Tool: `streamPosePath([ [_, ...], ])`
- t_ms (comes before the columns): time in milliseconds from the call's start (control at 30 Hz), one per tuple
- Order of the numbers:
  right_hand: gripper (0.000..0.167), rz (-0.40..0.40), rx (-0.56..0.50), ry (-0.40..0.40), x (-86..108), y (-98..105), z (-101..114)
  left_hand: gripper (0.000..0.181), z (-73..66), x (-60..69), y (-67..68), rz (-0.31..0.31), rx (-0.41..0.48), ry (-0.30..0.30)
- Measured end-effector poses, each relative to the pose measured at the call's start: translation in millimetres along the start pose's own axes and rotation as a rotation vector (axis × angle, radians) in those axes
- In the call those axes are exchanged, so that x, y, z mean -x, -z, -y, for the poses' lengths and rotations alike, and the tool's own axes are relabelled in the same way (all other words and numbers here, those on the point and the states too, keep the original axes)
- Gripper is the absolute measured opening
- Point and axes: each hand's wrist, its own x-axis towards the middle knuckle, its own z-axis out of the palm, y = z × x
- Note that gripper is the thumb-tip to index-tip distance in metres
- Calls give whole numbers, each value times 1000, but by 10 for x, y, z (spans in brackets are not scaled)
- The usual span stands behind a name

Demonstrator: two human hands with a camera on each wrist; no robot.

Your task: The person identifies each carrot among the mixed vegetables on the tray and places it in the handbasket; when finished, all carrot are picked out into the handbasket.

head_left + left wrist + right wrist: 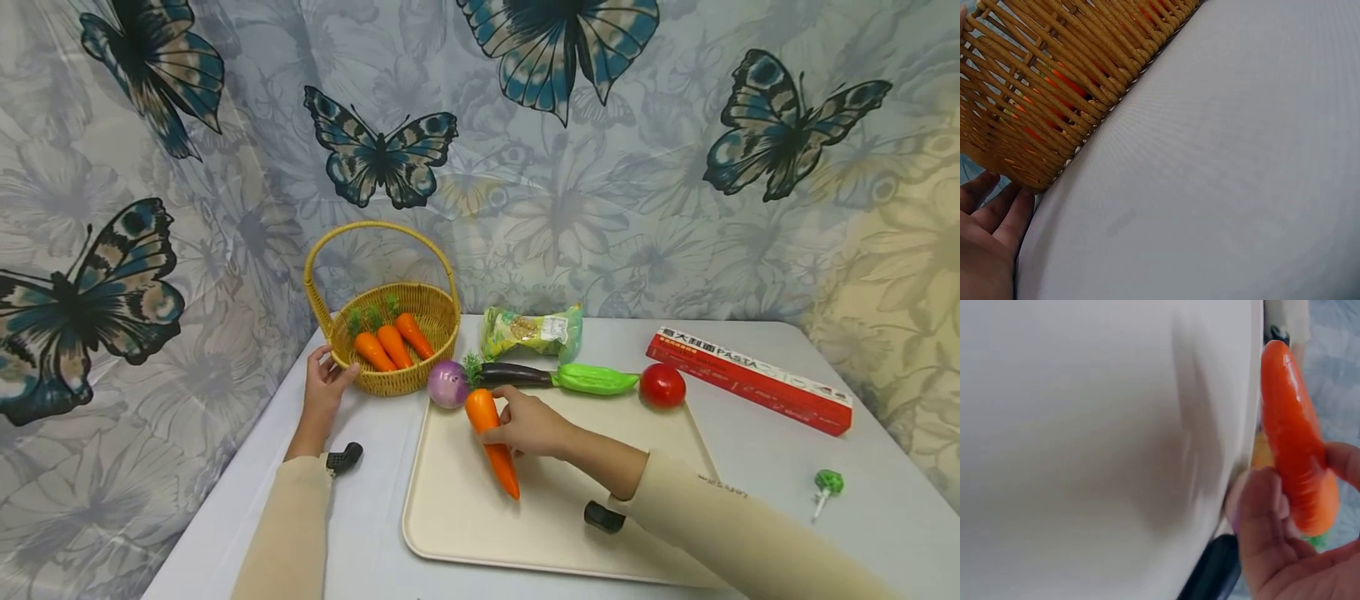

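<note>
My right hand point(531, 423) pinches an orange carrot point(495, 450) with a green leafy top, held above the beige tray point(450, 533). In the right wrist view the carrot point(1294, 434) lies between thumb and fingers, its tip away from the palm. My left hand point(324, 385) rests against the left side of the wicker basket point(401, 382). Its fairly straight fingers point(1007, 219) touch the basket's lower edge in the left wrist view. Three more carrots point(392, 343) lie inside the basket, under its tall arched handle.
Along the tray's back edge lie a purple onion point(447, 385), a dark eggplant point(517, 375), a green vegetable point(597, 379) and a red tomato point(662, 386). Behind them is a green-yellow packet point(531, 332). A red pasta box point(750, 379) and a green lollipop point(828, 482) lie to the right.
</note>
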Motion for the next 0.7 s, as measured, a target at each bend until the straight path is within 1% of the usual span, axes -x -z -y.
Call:
streamPosePath([
  [167,66,66,-171,4,-264,112,79,76,22,-5,15,-16,-11,2],
  [267,60,89,-231,11,-417,149,142,76,39,-3,21,-16,0,3],
  [433,54,89,-250,18,-662,197,278,74,44,-1,20,-5,10,1],
  [567,53,58,-258,19,-842,252,420,73,27,-2,4,0,9,-10],
  [700,55,18,-285,45,-1048,295,590,75,6,-1,2,5,10,-24],
])
